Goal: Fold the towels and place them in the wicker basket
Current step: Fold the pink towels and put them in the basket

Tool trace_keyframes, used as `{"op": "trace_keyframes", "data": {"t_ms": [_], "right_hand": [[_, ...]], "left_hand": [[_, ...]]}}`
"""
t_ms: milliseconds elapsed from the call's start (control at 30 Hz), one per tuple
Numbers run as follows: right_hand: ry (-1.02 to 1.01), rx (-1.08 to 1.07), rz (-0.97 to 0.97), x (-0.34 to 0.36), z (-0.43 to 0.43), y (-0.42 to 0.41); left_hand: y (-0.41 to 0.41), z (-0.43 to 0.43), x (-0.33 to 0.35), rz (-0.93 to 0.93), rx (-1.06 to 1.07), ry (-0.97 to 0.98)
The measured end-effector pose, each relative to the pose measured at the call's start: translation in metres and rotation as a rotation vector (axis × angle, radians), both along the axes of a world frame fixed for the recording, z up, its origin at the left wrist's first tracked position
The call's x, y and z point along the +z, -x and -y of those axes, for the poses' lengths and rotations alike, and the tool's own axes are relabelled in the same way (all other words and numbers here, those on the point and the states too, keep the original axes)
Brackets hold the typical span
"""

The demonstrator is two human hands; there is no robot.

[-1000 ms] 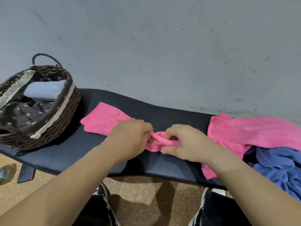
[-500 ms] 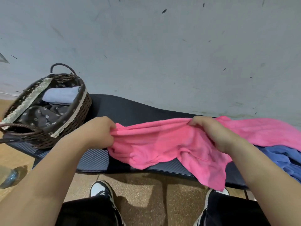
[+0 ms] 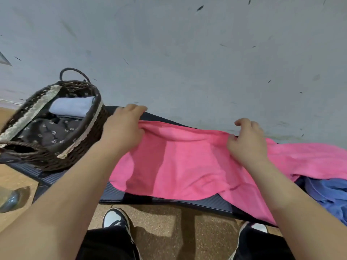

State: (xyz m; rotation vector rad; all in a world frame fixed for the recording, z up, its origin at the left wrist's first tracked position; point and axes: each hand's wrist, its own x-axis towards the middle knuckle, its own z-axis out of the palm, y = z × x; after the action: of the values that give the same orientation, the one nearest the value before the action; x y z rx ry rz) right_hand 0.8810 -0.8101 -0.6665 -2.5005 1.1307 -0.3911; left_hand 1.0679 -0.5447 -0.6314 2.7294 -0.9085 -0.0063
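Observation:
A pink towel (image 3: 187,166) lies spread across the dark bench (image 3: 169,200), its near edge sagging toward the front. My left hand (image 3: 124,128) grips the towel's far left corner, just right of the wicker basket (image 3: 82,147). My right hand (image 3: 246,141) pinches the far edge about a forearm's length to the right. The dark brown basket stands at the bench's left end, with a folded pale blue towel (image 3: 72,108) inside on its flowered lining.
A second pink towel (image 3: 309,158) and a crumpled blue towel (image 3: 326,194) are heaped at the bench's right end. A grey wall (image 3: 187,53) rises right behind the bench. My shoes (image 3: 116,218) stand on the brown floor below; a clear bottle (image 3: 9,201) lies at left.
My hands have drawn apart from the bunched middle and moved away from me, opening the pink towel out flat over the bench. The left hand now sits beside the basket.

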Motion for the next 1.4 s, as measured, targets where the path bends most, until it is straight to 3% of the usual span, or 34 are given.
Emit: {"op": "trace_keyframes", "data": {"t_ms": [67, 133, 200, 267, 367, 533, 633, 833, 933, 1000, 1067, 1133, 1200, 1300, 1400], "right_hand": [[0.062, 0.104, 0.021, -0.006, -0.016, -0.006], [-0.04, 0.316, 0.063, -0.009, -0.041, -0.015], [-0.149, 0.537, 0.02, -0.017, -0.069, -0.022], [-0.146, 0.669, -0.141, -0.029, -0.093, -0.028], [-0.116, 0.716, -0.442, -0.042, -0.111, -0.031], [-0.062, 0.708, -0.398, -0.043, -0.129, -0.049], [-0.045, 0.72, -0.448, -0.046, -0.145, -0.056], [-0.066, 0.697, -0.51, -0.054, -0.154, -0.061], [-0.109, 0.618, -0.51, -0.048, -0.145, -0.061], [-0.124, 0.574, -0.417, -0.044, -0.138, -0.062], [-0.083, 0.57, -0.196, -0.04, -0.135, -0.066], [-0.047, 0.625, 0.048, -0.035, -0.141, -0.078], [0.009, 0.737, 0.116, -0.028, -0.151, -0.105], [-0.004, 0.83, -0.034, -0.018, -0.166, -0.157], [0.062, 0.838, -0.275, -0.016, -0.172, -0.189]], "left_hand": [[0.009, 0.007, -0.009, 0.07, -0.016, -0.074], [0.019, 0.009, -0.019, 0.103, -0.04, -0.112], [0.028, 0.006, -0.032, -0.064, -0.044, -0.18], [0.036, -0.003, -0.044, -0.264, -0.052, -0.366], [0.04, -0.023, -0.051, -0.28, -0.01, -0.48], [0.027, -0.059, -0.039, -0.121, 0.139, -0.235], [0.013, -0.082, -0.036, -0.106, 0.204, -0.215], [-0.002, -0.1, -0.038, -0.101, 0.208, -0.242], [-0.005, -0.107, -0.042, -0.23, 0.291, -0.15], [-0.004, -0.11, -0.044, -0.366, 0.311, -0.049], [-0.001, -0.108, -0.045, -0.486, 0.3, -0.011], [-0.002, -0.104, -0.047, -0.526, 0.28, -0.058], [-0.005, -0.103, -0.047, -0.535, 0.287, -0.063], [-0.011, -0.105, -0.044, -0.565, 0.304, 0.077], [-0.007, -0.099, -0.045, -0.651, 0.341, 0.342]]}}
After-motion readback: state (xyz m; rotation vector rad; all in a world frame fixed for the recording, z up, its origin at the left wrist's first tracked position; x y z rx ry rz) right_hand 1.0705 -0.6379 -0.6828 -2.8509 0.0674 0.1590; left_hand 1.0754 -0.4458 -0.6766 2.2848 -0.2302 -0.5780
